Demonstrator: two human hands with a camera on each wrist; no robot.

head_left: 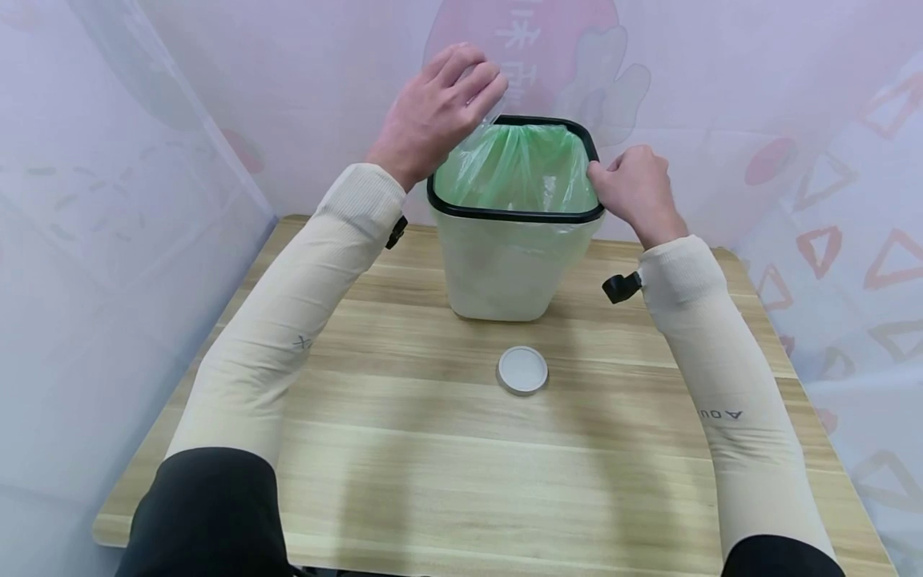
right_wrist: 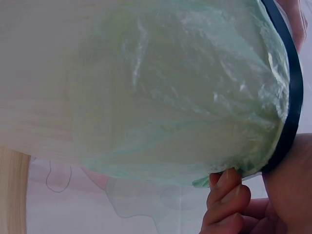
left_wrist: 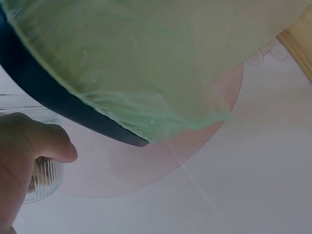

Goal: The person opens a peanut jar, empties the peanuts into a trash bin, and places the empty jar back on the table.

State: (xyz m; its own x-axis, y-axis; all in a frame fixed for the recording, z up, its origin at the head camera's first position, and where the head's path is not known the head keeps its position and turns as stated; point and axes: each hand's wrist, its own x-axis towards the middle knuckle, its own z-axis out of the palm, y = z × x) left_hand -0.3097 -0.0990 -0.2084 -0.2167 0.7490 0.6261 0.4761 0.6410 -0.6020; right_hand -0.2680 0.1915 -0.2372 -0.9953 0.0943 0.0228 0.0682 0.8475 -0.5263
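Note:
My left hand grips a clear ribbed glass container over the left back edge of the bin. Fingers cover most of this glass; in the head view only a sliver shows. Something brownish shows through its ribbed wall, but I cannot tell what. The pale bin stands upright on the table, with a black rim and a thin green bag lining it. On the bin's right side, my right hand holds the rim, its fingers curled underneath by the bag's edge.
A round white lid lies flat on the wooden table, in front of the bin. Printed fabric walls enclose the table at the back and both sides.

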